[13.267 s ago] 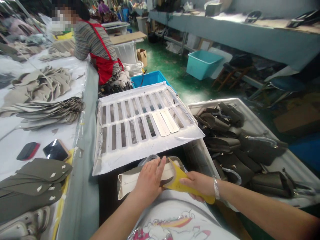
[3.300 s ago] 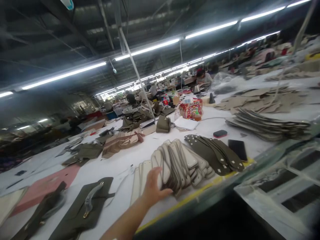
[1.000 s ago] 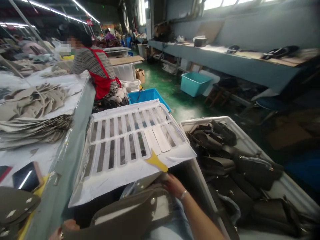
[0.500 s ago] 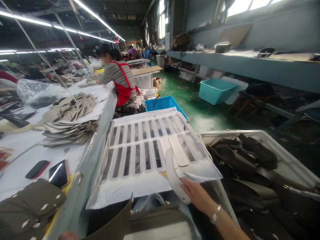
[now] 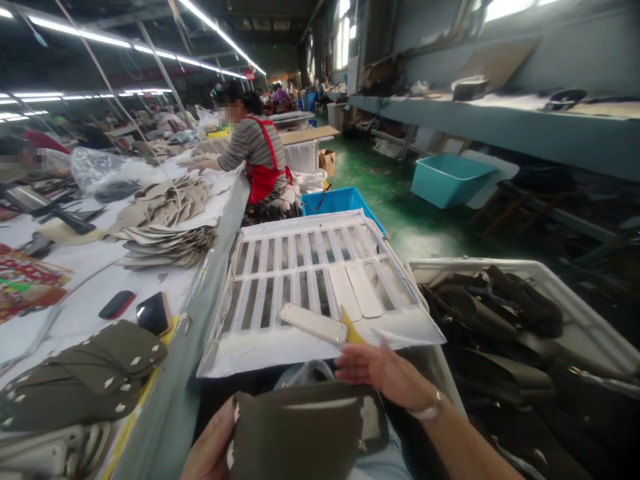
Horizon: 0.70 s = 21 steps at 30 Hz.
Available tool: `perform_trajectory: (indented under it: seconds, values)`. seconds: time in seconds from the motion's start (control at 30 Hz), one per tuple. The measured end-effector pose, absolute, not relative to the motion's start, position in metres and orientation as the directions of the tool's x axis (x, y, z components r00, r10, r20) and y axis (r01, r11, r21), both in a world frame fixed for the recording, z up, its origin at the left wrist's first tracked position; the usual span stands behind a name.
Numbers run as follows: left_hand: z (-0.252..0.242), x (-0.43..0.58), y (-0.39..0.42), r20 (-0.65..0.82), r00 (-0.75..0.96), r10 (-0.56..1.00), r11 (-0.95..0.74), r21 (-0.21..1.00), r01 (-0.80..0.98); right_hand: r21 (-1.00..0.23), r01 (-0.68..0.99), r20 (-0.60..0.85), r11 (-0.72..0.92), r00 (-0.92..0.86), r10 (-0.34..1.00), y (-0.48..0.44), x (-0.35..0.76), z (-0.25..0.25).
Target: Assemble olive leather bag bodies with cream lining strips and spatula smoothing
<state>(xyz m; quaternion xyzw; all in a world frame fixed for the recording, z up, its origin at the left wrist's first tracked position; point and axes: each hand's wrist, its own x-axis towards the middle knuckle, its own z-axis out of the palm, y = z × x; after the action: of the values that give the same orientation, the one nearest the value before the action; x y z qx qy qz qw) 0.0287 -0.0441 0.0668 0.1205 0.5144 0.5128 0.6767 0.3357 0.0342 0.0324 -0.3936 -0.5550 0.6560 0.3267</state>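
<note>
Low in front of me is a dark olive bag, its flap side up. My left hand has its fingers closed round the bag's left edge. Above the bag's right top edge, my right hand is empty, its fingers stretched out; I cannot tell whether they touch the bag. A pale strip with rounded ends lies slanted on the white slatted rack just beyond. Beside its right end is a pointed yellow piece. Two more pale strips lie side by side farther back.
On the left, a white-covered table bears stacked beige pieces, olive pieces and a phone. At right, a white bin holds olive bags. Past the rack are a blue bin and a person in a red apron.
My right hand has let go of the pale strip, which now lies on the rack, and has moved down toward the bag. My left hand has brought the bag further into view. The camera has turned left.
</note>
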Motion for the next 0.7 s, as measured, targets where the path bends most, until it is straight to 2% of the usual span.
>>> perform_trajectory:
  seconds: [0.07,0.1,0.23,0.33,0.43,0.5,0.6,0.7]
  values:
    - [0.060,0.036,-0.046,-0.606,-0.039,0.795,0.477,0.662,-0.578,-0.966,-0.161,-0.086,-0.204,-0.543,0.835,-0.001,0.341,0.053]
    - [0.057,0.036,-0.048,-0.621,-0.043,0.782,0.485,0.652,-0.582,-0.960,-0.177,-0.083,-0.216,-0.555,0.827,-0.017,0.344,0.061]
    - [0.045,0.028,-0.058,-0.670,-0.137,0.730,0.499,0.659,-0.563,-0.933,0.008,-0.304,-0.360,-0.549,0.778,-0.065,0.353,0.069]
    - [0.039,0.022,-0.063,-0.681,-0.177,0.710,0.533,0.685,-0.498,-0.860,-0.024,-0.420,-0.510,-0.536,0.732,-0.080,0.351,0.060]
    - [0.038,0.022,-0.062,-0.659,-0.190,0.727,0.566,0.733,-0.378,-0.841,0.015,-0.457,-0.541,-0.555,0.695,-0.076,0.345,0.059]
    - [0.037,0.021,-0.058,-0.621,-0.197,0.758,0.577,0.781,-0.239,-0.854,0.118,-0.498,-0.506,-0.468,0.730,-0.066,0.341,0.061]
    - [0.035,0.015,-0.053,-0.579,-0.218,0.786,0.582,0.811,-0.055,-0.808,0.330,-0.560,-0.488,-0.172,0.810,-0.049,0.336,0.060]
    - [0.031,0.006,-0.051,-0.571,-0.268,0.776,0.624,0.755,0.200,-0.752,0.432,-0.556,-0.498,-0.008,0.831,-0.039,0.335,0.052]
